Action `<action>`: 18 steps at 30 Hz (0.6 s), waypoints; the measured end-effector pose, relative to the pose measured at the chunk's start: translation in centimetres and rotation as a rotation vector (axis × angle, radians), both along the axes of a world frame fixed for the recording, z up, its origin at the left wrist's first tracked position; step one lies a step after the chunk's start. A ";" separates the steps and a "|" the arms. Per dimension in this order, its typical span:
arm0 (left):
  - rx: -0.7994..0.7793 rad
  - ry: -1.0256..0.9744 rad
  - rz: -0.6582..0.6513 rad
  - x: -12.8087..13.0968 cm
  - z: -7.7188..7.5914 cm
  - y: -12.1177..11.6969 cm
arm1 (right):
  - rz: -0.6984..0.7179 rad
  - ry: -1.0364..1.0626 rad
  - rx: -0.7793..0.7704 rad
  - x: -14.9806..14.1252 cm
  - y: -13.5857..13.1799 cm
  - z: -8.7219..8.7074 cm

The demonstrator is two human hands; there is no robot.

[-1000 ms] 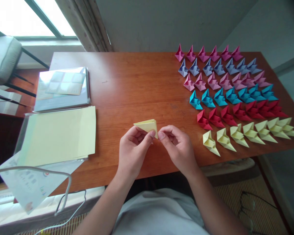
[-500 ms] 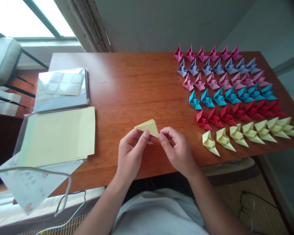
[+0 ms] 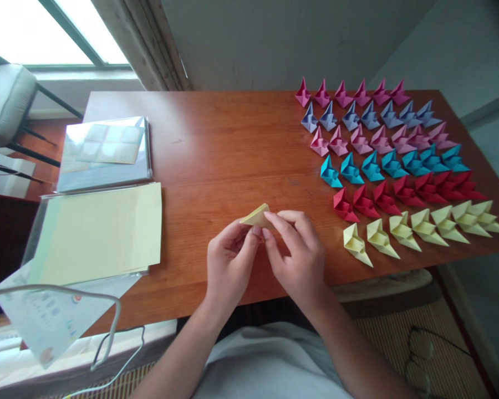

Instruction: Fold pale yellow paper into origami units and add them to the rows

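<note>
A small piece of folded yellow paper [image 3: 255, 215] is held above the front part of the wooden table [image 3: 216, 160]. My left hand [image 3: 232, 260] pinches it from the left, thumb on the near face. From the right, my right hand [image 3: 297, 252] grips it, with the index finger lying across its face and the thumb close to the left thumb. Part of the paper is hidden behind the fingers. To the right of my hands stands a row of folded yellow paper figures [image 3: 381, 237].
Behind the yellow row are rows of red [image 3: 383, 198], blue [image 3: 372, 167], pink [image 3: 361, 139], purple [image 3: 351, 117] and magenta figures [image 3: 343, 95]. At left lie yellow sheets [image 3: 95, 233] and a plastic-covered pack [image 3: 103, 172]. A white cable [image 3: 116, 316] crosses the lower left corner.
The folded paper has shifted slightly right and tilted. My right hand has moved in from the paper's right corner, its index finger now over the face. My left hand has moved slightly right.
</note>
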State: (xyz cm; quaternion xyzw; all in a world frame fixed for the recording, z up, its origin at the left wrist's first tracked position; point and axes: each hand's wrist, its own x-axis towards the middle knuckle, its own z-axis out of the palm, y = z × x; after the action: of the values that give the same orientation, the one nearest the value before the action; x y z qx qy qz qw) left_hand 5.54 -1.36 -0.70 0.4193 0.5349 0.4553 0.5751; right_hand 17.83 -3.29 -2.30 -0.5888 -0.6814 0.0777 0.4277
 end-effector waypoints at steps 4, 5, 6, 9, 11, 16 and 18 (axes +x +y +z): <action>0.032 -0.006 -0.009 -0.1 -0.2 0.0 | 0.014 0.012 -0.029 0.2 0.3 -0.3; 0.040 -0.008 -0.015 -0.1 -0.2 0.0 | 0.018 0.013 -0.029 0.3 0.3 -0.3; 0.046 -0.008 -0.023 -0.1 -0.3 0.0 | 0.020 0.014 -0.031 0.3 0.4 -0.3; 0.047 0.006 -0.048 -0.2 -0.4 0.0 | 0.028 0.019 -0.043 0.6 0.4 -0.1; 0.049 0.019 -0.058 -0.2 -0.5 0.1 | 0.033 0.020 -0.049 0.7 0.4 0.0; 0.053 0.025 -0.056 -0.1 -0.8 0.1 | 0.016 -0.003 -0.028 0.9 0.2 0.1; 0.045 0.015 -0.056 -0.1 -0.7 0.1 | 0.009 0.013 -0.019 0.9 0.2 0.2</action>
State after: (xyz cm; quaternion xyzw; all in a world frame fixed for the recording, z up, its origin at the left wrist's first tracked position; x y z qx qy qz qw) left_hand 5.40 -1.23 -1.41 0.4504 0.5169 0.4478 0.5740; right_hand 18.73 -3.10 -2.09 -0.5893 -0.6805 0.0901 0.4261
